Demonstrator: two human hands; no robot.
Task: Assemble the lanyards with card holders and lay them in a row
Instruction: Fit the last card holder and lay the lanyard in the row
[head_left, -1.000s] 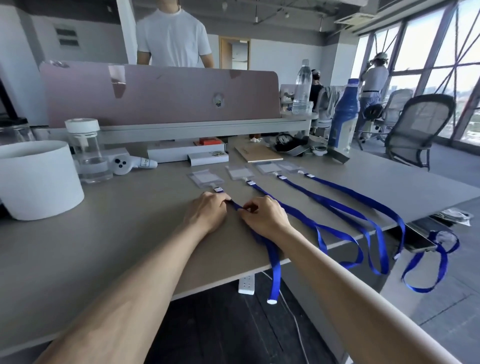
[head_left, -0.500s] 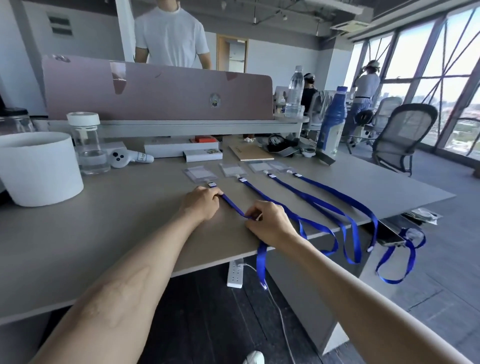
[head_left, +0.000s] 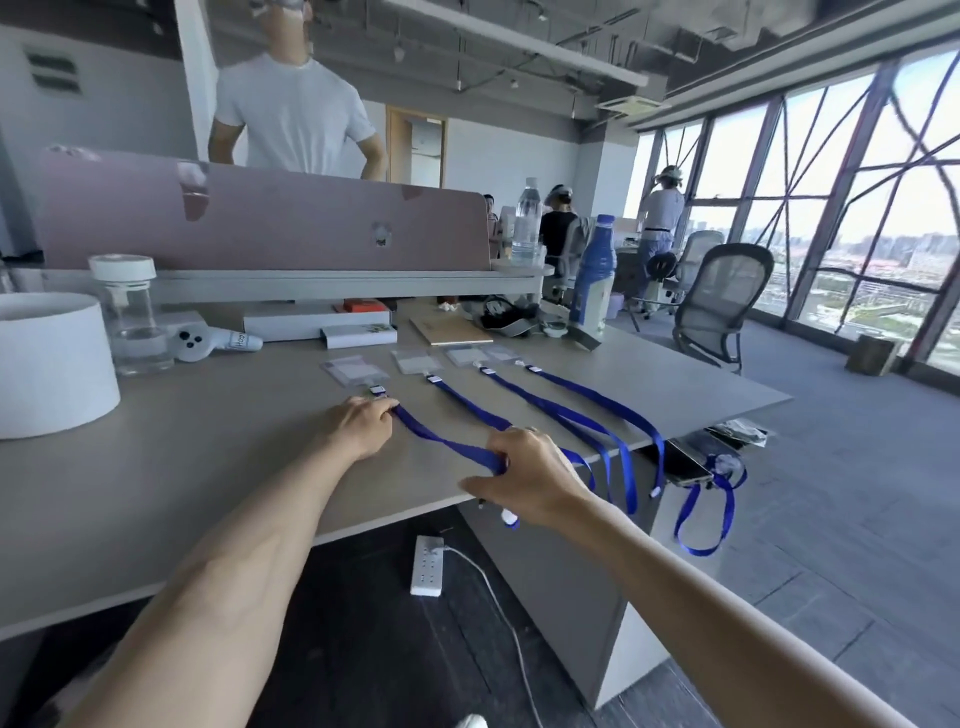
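Observation:
Several blue lanyards lie side by side on the grey desk (head_left: 218, 467), each clipped to a clear card holder. The leftmost lanyard (head_left: 441, 441) runs from its card holder (head_left: 355, 370) toward the desk's front edge. My left hand (head_left: 360, 427) pinches this strap just below the clip. My right hand (head_left: 524, 475) grips the same strap near the desk edge, and the strap's end hangs below it. Three other lanyards (head_left: 566, 415) lie to the right with their loops drooping over the edge.
A white tub (head_left: 49, 364), a clear jar (head_left: 132, 317), a white controller (head_left: 208, 340) and boxes stand at the back left. A blue bottle (head_left: 592, 280) and clutter sit at the back right. A power strip (head_left: 427, 565) lies on the floor. A person stands behind the divider.
My right hand has slid along the strap toward the desk's front edge, away from my left hand, stretching the lanyard straight. The camera view has tilted upward.

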